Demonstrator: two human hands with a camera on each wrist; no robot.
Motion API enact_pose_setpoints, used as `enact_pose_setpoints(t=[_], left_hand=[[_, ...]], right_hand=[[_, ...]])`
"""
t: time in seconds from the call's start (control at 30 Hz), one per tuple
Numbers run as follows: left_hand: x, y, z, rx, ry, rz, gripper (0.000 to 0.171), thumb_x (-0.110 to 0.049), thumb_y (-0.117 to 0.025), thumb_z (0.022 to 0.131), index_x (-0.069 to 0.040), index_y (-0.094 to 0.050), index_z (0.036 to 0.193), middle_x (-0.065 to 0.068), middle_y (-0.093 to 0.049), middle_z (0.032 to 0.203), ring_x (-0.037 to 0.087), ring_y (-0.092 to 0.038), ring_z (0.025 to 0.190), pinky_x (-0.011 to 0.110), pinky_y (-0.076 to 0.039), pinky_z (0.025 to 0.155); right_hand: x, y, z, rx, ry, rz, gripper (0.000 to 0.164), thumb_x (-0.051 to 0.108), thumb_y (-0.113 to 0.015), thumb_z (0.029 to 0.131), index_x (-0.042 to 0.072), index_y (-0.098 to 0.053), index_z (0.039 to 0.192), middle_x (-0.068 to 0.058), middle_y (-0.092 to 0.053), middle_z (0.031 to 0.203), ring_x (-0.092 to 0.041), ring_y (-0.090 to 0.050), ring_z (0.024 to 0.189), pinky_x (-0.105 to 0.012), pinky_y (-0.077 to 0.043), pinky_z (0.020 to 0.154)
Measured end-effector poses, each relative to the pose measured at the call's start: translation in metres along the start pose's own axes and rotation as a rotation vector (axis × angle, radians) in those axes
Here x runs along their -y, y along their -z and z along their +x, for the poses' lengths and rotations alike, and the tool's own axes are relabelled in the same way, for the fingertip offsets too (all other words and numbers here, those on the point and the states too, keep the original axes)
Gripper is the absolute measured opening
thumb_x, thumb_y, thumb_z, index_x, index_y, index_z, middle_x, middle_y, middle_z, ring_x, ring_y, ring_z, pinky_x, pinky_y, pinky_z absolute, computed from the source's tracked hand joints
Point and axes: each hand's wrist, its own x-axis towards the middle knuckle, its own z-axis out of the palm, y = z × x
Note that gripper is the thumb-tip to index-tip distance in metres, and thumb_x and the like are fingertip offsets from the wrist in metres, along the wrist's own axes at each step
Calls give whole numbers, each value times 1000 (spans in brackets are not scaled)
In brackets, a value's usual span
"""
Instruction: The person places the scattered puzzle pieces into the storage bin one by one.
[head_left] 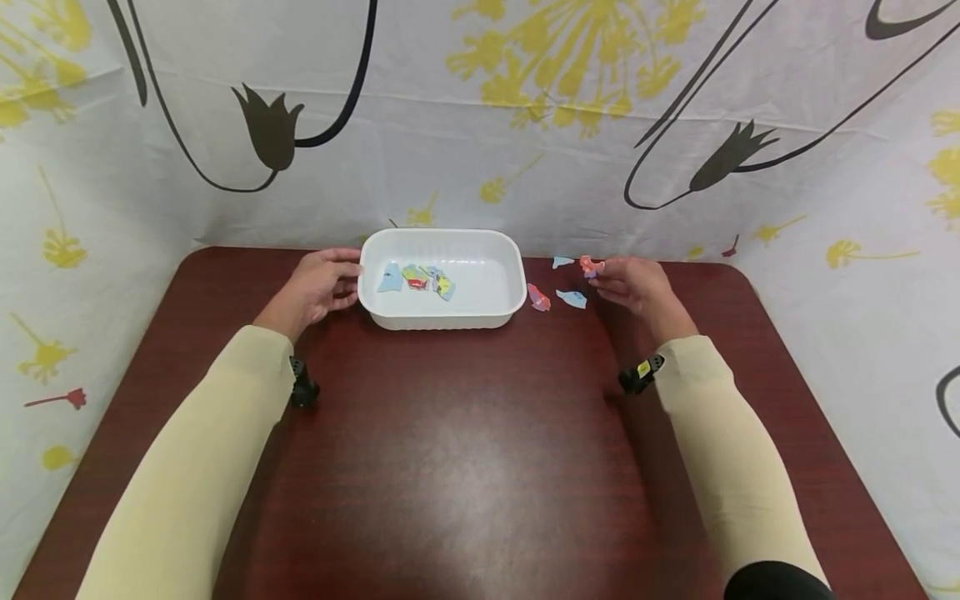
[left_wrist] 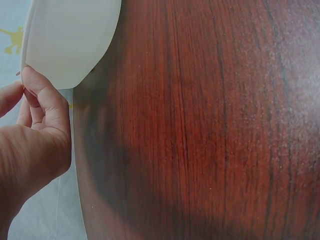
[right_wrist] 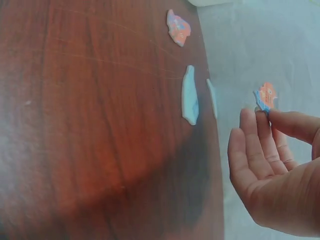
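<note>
A white plastic tub (head_left: 480, 320) stands at the far side of the table, with colourful flat puzzle pieces lying inside its left half. At its left end my left hand (head_left: 322, 285) pinches the rim between thumb and fingers, also seen on the tub (left_wrist: 75, 40) in the left wrist view. My right hand (head_left: 636, 285), right of the tub, holds an orange and blue puzzle piece (right_wrist: 267, 95) between thumb and fingertips, raised off the table. Near it lie a pink-red piece (head_left: 538, 298), a light blue piece (head_left: 572, 298) and a smaller light blue piece (head_left: 562, 262).
The dark red-brown wooden table (head_left: 450, 450) has rounded far corners. A white cloth (head_left: 420, 150) with yellow and dark flower prints hangs behind it and along both sides. Each wrist bears a small black camera (head_left: 302, 385).
</note>
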Motion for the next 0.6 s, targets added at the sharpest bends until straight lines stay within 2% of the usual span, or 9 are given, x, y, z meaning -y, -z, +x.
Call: enact_pose_setpoints(t=[0.23, 0.4, 0.6], left_hand=[[0, 0, -1, 7, -1, -2, 42, -17, -58, 98, -15, -50, 139, 5, -58, 111, 11, -59, 73, 24, -54, 65], [-1, -1, 0, 0, 8, 7, 42, -18, -58, 99, -17, -50, 140, 6, -57, 117, 11, -59, 74, 24, -55, 66], [-1, -1, 1, -4, 10, 9, 42, -18, -58, 99, -18, -51, 139, 6, -56, 119, 13, -58, 76, 25, -55, 69]], right_hand=[[15, -7, 0, 50, 15, -13, 7, 7, -61, 95, 4, -62, 100, -3, -73, 79, -16, -72, 75, -34, -57, 82], [26, -15, -2, 70, 61, -45, 7, 4, -59, 95, 1, -60, 101, -4, -71, 77, -16, -70, 69, -33, -58, 79], [36, -24, -2, 89, 106, -155, 11, 4, -60, 94, 0, -60, 104, -3, -71, 79, -17, -71, 72, -37, -56, 85]])
